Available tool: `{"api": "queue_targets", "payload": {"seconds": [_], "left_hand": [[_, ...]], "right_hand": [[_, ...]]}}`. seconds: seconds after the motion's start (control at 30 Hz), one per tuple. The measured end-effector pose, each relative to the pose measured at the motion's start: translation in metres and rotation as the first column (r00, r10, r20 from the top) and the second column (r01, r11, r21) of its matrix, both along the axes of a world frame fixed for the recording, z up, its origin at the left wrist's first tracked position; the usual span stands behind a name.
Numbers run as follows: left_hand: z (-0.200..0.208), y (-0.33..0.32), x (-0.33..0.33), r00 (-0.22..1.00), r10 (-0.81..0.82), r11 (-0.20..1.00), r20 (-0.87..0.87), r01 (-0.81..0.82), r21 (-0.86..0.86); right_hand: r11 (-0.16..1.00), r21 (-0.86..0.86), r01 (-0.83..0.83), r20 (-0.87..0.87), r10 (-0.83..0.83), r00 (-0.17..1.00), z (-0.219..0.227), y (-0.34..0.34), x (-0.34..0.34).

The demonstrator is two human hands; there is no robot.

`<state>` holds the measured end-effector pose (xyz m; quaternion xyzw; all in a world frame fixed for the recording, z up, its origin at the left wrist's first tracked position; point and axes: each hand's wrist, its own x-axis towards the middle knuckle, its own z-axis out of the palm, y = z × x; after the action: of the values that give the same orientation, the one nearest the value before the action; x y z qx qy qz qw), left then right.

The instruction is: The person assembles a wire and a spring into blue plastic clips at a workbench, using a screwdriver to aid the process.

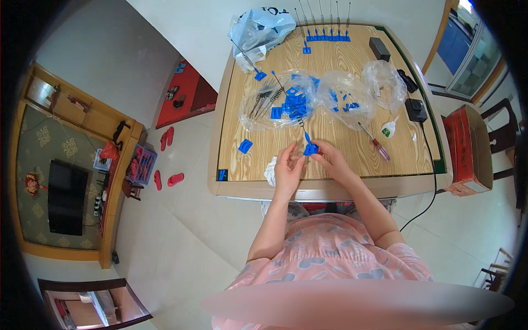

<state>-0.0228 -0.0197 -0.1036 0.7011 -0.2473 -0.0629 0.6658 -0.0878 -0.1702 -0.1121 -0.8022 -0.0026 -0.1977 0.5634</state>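
Near the front edge of the table, my right hand [332, 160] pinches a small blue plastic base [311, 149] at its right side. A blue stem with a dark coil spring rises from that base and leans toward the far side. My left hand [289, 169] is close at the base's left, its thumb near the lower corner and its index finger apart from the thumb. A single blue base [245, 146] lies farther left. Beyond my hands, a clear plastic bag [250, 122] bears a pile of blue bases [294, 104] and several dark spring rods [265, 99].
Finished-looking spring pieces [328, 38] stand in a row at the far edge. Another clear bag [352, 88] holds small blue parts. A screwdriver [380, 149] lies at right, near a black adapter [416, 110] with a cable. White crumpled tissue [270, 171] sits by my left wrist.
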Motion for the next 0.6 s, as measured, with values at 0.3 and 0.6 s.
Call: {"api": "queue_targets", "payload": {"seconds": [0.3,0.6], "left_hand": [[-0.045,-0.005,0.002,0.978,-0.088,0.992,-0.189,0.070,-0.100],[-0.044,-0.005,0.000,0.973,-0.078,0.985,-0.215,0.042,-0.166]], "right_hand": [[0.995,0.094,0.015,-0.033,-0.012,0.999,-0.033,0.003,0.002],[0.999,-0.026,0.032,-0.024,-0.033,0.999,-0.028,0.003,0.002]]}}
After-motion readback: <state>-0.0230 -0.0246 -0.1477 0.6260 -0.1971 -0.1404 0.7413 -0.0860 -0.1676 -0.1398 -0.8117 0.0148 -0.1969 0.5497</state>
